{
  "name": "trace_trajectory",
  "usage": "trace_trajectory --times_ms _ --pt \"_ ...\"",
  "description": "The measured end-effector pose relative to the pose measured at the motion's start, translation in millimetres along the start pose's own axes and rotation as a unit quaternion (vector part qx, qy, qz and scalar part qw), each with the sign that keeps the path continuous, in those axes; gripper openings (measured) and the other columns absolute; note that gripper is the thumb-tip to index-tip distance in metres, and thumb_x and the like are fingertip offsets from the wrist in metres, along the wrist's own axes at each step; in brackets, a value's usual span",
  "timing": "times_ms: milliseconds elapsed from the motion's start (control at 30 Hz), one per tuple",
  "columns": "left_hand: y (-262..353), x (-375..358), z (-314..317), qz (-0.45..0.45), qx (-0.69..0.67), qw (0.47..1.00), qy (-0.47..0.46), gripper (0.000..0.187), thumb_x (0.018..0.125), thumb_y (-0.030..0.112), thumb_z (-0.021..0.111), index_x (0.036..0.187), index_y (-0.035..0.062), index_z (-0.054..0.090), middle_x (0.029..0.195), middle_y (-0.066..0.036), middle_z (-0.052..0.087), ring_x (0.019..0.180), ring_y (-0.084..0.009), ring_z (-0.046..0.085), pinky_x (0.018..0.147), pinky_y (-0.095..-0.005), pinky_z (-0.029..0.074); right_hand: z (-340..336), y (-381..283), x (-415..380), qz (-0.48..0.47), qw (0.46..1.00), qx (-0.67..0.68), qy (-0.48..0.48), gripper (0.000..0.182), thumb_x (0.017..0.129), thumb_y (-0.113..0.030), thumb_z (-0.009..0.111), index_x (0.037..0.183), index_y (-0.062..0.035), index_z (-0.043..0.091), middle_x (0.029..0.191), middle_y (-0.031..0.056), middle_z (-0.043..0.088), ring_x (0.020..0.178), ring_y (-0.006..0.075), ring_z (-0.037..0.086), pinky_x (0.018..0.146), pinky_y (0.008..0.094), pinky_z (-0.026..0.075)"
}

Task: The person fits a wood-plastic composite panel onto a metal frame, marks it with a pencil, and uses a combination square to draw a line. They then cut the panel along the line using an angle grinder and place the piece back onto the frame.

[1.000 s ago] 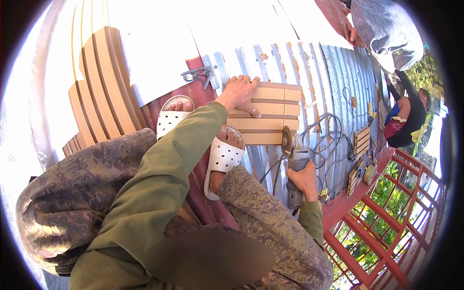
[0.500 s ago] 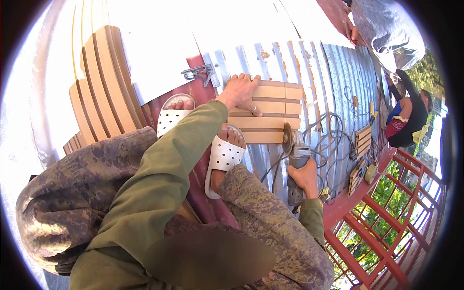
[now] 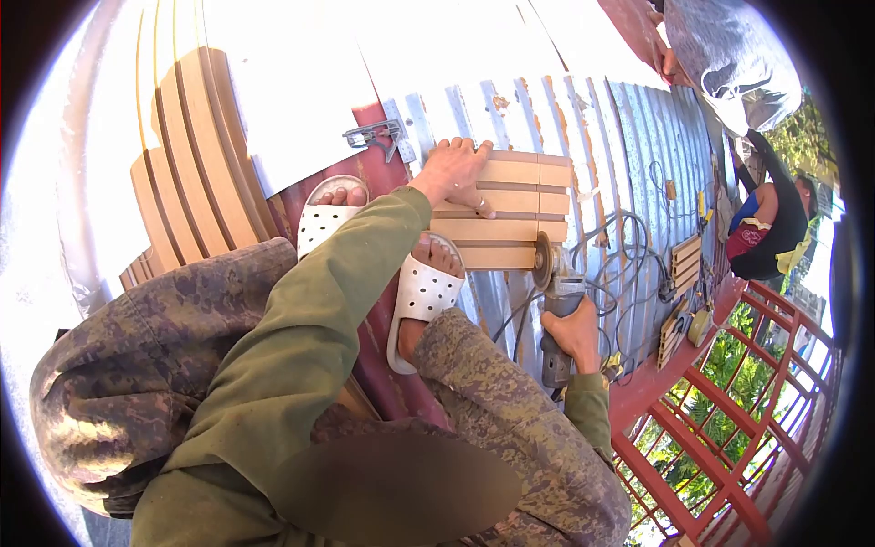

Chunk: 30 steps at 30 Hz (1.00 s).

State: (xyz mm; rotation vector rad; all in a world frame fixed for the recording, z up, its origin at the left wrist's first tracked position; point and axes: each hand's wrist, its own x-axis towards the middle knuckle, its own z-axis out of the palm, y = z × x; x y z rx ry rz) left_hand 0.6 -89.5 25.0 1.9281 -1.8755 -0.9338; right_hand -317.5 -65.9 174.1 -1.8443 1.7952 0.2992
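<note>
My left hand (image 3: 453, 173) grips a tan slatted panel (image 3: 510, 201), fingers over its far edge and thumb flat on the slats. A thin line crosses the panel near its right end. My right hand (image 3: 574, 333) is wrapped round the body of an angle grinder (image 3: 565, 290). The grinder's round disc (image 3: 544, 260) stands on edge right at the panel's near edge, in line with that cross line. My foot in a white dotted sandal (image 3: 428, 284) is beside the panel's near left corner.
Corrugated metal sheets (image 3: 592, 128) lie under the panel, with tangled cables (image 3: 629, 255) to the right. A combination square (image 3: 375, 137) lies beyond my feet. Longer slatted panels (image 3: 196, 164) are at left. A red railing (image 3: 729, 410) and another person (image 3: 770, 219) are at right.
</note>
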Motion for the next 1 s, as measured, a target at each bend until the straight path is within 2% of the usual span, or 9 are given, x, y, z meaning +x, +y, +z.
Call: trace_trajectory --times_ms 300,500,900,1000 --pt "-1.0 -0.2 1.3 0.008 0.002 1.000 0.005 0.128 0.051 0.070 0.086 0.146 -0.0022 0.038 0.116 -0.025 0.059 0.113 -0.0405 0.058 0.098 -0.0483 0.045 -5.3 -1.6 -11.6 -0.003 1.000 0.006 -0.016 0.057 0.064 -0.025 0.077 0.106 0.0102 0.062 0.101 0.0293 0.070 0.093 0.0405 0.070 0.082 0.0450 0.055" --pt "0.0 0.1 1.3 0.011 0.002 1.000 0.010 0.128 0.051 0.070 0.086 0.145 -0.0023 0.038 0.115 -0.025 0.059 0.113 -0.0411 0.058 0.098 -0.0491 0.045 -3.7 1.9 -9.5 0.010 1.000 -0.027 -0.006 0.056 0.064 -0.025 0.077 0.106 0.0098 0.063 0.100 0.0282 0.071 0.092 0.0396 0.070 0.082 0.0446 0.055" --pt "-1.7 -0.6 0.4 0.004 -0.005 1.000 -0.004 0.130 0.051 0.070 0.086 0.148 -0.0010 0.037 0.121 -0.026 0.058 0.118 -0.0418 0.056 0.102 -0.0487 0.043 -1.8 -5.6 -4.5 0.000 1.000 0.015 -0.017 0.060 0.064 -0.025 0.077 0.111 0.0097 0.063 0.101 0.0274 0.071 0.092 0.0374 0.071 0.083 0.0437 0.055" --pt "-1.2 1.7 -2.0 -0.005 0.003 1.000 -0.019 0.136 0.050 0.072 0.086 0.152 -0.0001 0.033 0.123 -0.027 0.057 0.120 -0.0416 0.056 0.104 -0.0479 0.042 -4.3 -8.2 -3.5 0.013 0.999 0.011 -0.027 0.061 0.064 -0.025 0.077 0.113 0.0083 0.064 0.103 0.0270 0.071 0.093 0.0372 0.071 0.084 0.0442 0.055"
